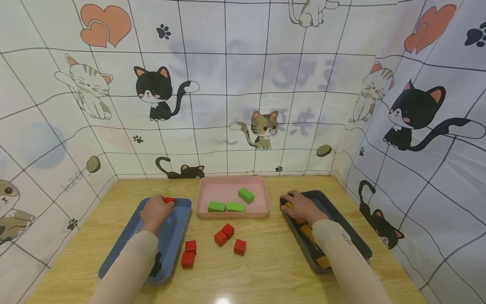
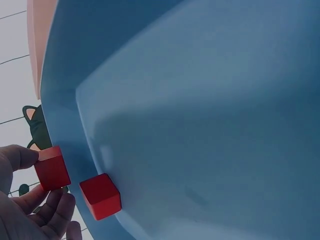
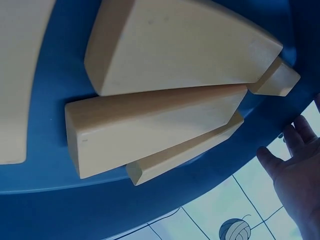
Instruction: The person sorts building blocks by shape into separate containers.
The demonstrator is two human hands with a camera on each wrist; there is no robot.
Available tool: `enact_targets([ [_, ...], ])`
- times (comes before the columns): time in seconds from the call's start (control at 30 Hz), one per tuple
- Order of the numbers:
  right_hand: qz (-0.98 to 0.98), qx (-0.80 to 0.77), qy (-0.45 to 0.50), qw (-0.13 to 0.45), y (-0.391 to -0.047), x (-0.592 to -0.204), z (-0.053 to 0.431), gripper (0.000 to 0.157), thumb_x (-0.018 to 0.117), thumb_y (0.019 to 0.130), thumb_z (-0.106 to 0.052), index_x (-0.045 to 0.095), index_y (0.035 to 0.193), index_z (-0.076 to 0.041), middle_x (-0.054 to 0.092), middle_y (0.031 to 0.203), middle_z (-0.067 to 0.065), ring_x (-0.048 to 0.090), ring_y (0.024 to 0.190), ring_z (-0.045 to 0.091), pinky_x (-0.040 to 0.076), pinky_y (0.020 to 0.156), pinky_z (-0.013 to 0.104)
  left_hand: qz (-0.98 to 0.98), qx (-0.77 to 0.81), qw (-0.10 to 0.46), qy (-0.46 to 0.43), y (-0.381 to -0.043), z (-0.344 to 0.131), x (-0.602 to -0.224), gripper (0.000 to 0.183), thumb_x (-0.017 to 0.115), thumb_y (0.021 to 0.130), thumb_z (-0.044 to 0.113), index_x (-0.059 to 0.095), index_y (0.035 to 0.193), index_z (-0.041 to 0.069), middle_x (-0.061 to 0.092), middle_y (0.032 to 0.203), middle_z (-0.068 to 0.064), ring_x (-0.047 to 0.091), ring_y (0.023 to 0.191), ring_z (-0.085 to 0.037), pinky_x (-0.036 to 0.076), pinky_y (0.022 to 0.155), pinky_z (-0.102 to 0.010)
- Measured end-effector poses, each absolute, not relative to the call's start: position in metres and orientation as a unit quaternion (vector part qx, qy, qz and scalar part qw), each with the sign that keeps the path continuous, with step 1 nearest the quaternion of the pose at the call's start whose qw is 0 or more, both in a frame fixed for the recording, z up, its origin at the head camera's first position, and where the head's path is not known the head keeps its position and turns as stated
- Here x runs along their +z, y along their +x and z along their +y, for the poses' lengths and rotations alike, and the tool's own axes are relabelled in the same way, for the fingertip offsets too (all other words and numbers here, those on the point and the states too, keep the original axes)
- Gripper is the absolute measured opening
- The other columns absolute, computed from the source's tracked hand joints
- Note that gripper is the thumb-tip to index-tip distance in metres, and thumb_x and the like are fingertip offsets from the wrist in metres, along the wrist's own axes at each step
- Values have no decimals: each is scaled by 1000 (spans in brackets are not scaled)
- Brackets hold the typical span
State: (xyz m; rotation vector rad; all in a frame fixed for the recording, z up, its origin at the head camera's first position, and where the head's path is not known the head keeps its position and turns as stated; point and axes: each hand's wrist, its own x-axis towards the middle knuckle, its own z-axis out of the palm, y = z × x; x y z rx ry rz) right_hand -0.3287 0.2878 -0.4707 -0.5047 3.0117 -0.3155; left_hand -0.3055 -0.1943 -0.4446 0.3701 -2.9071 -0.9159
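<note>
At the far end of the blue tray, my left hand pinches a red cube between thumb and fingers. Inside that tray, close below the held cube, lies another red cube. Over the far left end of the dark tray is my right hand, its fingers loosely bent and holding nothing in the right wrist view. Several yellow-orange wooden blocks of different lengths lie in the dark tray beside that hand. The right forearm hides part of them in the head view.
Between the trays, several red cubes are scattered on the wooden table. A pink tray at the back holds green blocks. A black item sits at the blue tray's near end. Cat-print cloth walls the table.
</note>
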Motion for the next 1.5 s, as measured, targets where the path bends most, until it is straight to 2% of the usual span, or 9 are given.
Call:
enact_targets([
  [0.13, 981, -101, -163, 39, -328, -471, 287, 50, 56, 102, -33, 48, 146, -10, 40, 144, 26, 50, 123, 45, 44, 95, 60, -949, -289, 32, 124, -306, -196, -448, 37, 61, 92, 27, 62, 107, -7, 64, 102, -25, 58, 95, -41, 38, 85, -65],
  [0.37, 980, -100, -166, 34, -328, -470, 286, 51, 55, 102, -34, 49, 146, -10, 41, 144, 26, 49, 124, 45, 43, 96, 60, -954, -275, 20, 118, -307, -197, -446, 52, 61, 94, 22, 51, 133, -10, 54, 130, -33, 52, 117, -51, 37, 93, -69],
  [0.53, 980, -98, -170, 30, -327, -469, 286, 49, 55, 102, -32, 49, 145, -9, 41, 143, 26, 49, 123, 45, 43, 96, 60, -956, -273, 26, 109, -308, -196, -444, 54, 59, 94, 23, 49, 138, -8, 51, 136, -31, 49, 121, -51, 37, 94, -70],
  [0.83, 981, -99, -166, 27, -325, -467, 285, 49, 56, 102, -33, 51, 144, -9, 43, 142, 25, 50, 123, 45, 44, 97, 60, -957, -276, 31, 83, -311, -188, -441, 56, 57, 98, 27, 47, 141, -6, 49, 139, -30, 48, 122, -51, 36, 96, -69],
  [1.03, 980, -98, -173, 25, -325, -466, 285, 49, 55, 102, -33, 50, 145, -8, 43, 142, 26, 50, 123, 45, 44, 96, 60, -955, -291, 27, 59, -310, -178, -437, 59, 58, 97, 30, 46, 142, -6, 50, 138, -30, 51, 120, -48, 44, 91, -63],
  [1.27, 979, -104, -170, 31, -324, -465, 284, 50, 55, 102, -33, 49, 145, -8, 41, 143, 27, 49, 124, 46, 43, 96, 61, -950, -309, 45, 24, -310, -156, -433, 56, 65, 93, 27, 51, 138, -5, 59, 128, -27, 57, 114, -41, 49, 87, -55],
  [1.5, 981, -99, -166, 28, -325, -467, 285, 49, 55, 102, -33, 49, 145, -9, 42, 143, 25, 49, 124, 45, 43, 97, 60, -938, -344, 40, -12, -301, -130, -429, 55, 68, 92, 27, 54, 136, -4, 61, 124, -26, 59, 109, -38, 49, 87, -54],
])
